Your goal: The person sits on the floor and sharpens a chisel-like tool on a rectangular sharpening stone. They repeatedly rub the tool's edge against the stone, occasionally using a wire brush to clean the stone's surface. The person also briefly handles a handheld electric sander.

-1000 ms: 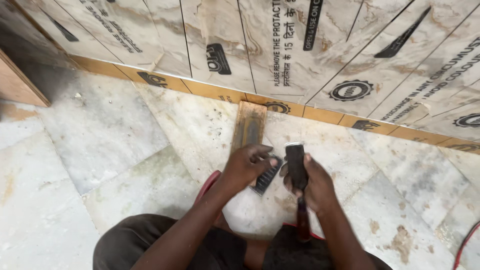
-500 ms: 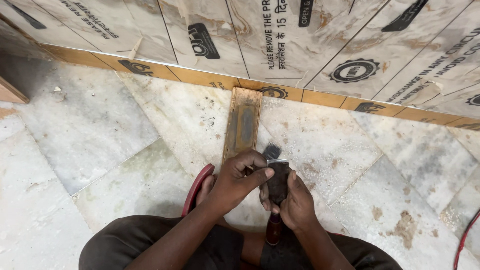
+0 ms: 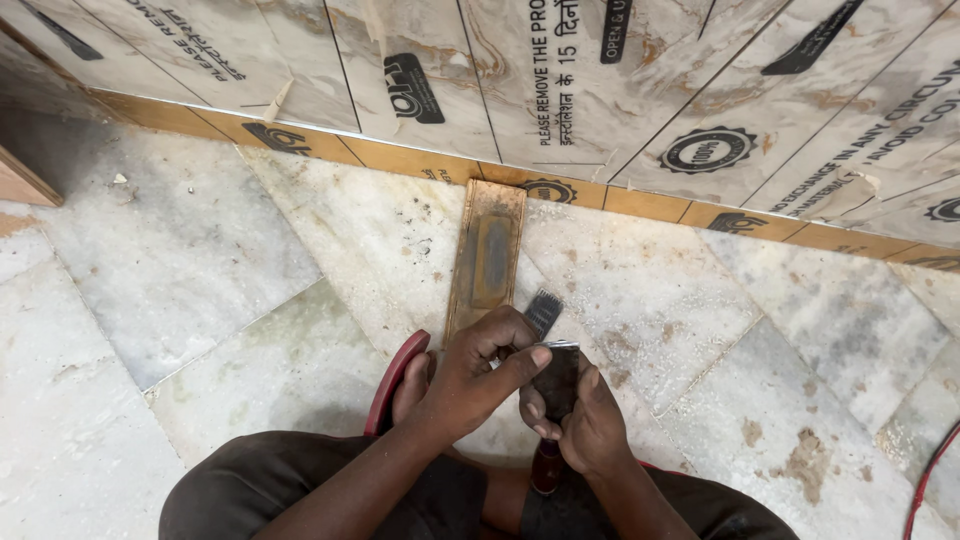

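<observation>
— Left hand?
— Curled over the top of a dark flat blade, fingers bent and pressing on its upper edge, thumb side toward the body.

— Right hand?
— Wrapped from below around the same blade, fingers closed on it, gripping. Dark red handle poking out under the palm, pointing down toward the lap.

— Where exactly, that blade?
— Held between both hands, above the marble floor, just in front of the knees. Upper edge catching a pale glint. Cannot tell whether touching the floor.

— Anything just beside?
— Small dark toothed piece, comb-like, lying on the floor right behind the left knuckles. Beyond it a long flat wooden board with a grey worn patch in the middle, running from the hands up to the wall.

— Wall?
— Marble-look tiles under printed protective film, leaning or fixed along an orange-brown strip at the base.

— Below the hands?
— Red sandal edge under the left forearm, dark trousers across the bottom. Thin red cable at the far right corner.
</observation>
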